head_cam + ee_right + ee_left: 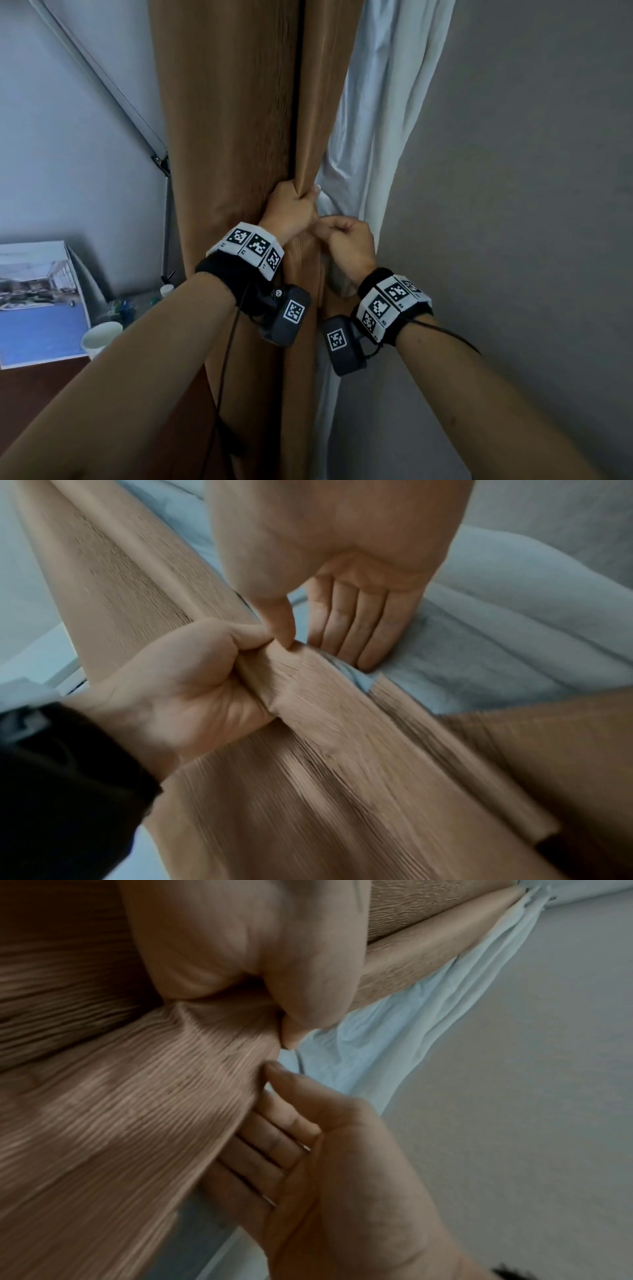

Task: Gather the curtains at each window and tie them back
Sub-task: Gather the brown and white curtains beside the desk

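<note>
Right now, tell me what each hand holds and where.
The left hand grips the brown curtain by its gathered edge fold. The right hand holds nothing: its straight fingers slide between that curtain and the white sheer.

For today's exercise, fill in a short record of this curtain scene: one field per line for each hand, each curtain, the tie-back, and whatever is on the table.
left hand: fingers curled round a bunched fold of the brown curtain
right hand: just below the left, fingers reaching behind the brown curtain's edge; grip unclear
brown curtain: gathered into vertical folds
white curtain: hangs to the right of the brown one, against the wall
tie-back: none visible
table: paper cup, propped picture
</note>
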`<move>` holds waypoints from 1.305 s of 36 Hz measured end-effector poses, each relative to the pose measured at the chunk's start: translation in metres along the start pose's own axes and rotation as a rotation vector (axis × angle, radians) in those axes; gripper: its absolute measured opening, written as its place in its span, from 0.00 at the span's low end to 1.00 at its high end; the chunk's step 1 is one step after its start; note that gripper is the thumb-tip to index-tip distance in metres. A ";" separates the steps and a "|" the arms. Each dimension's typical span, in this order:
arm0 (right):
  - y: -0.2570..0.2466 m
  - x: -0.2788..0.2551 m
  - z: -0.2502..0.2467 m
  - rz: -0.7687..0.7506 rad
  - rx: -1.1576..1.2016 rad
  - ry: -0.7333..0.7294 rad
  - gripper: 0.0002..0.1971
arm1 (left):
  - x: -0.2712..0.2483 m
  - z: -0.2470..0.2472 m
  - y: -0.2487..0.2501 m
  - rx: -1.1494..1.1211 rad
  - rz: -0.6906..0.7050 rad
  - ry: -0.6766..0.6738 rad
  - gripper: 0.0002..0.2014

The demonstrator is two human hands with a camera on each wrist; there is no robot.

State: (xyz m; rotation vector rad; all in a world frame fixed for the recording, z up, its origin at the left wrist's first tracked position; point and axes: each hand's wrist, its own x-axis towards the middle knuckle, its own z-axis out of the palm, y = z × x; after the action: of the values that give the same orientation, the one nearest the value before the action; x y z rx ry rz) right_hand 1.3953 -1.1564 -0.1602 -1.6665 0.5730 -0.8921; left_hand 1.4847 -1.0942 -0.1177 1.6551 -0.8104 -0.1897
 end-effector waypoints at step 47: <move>-0.012 0.052 0.052 -0.004 -0.420 0.324 0.17 | 0.014 -0.069 -0.032 0.596 0.696 0.571 0.50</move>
State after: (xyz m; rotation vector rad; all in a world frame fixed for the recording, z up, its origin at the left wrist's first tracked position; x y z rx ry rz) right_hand 1.4667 -1.1610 -0.1403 -1.9047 1.0349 -1.1097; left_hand 1.5447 -1.0462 -0.1249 1.7163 -0.9873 1.0510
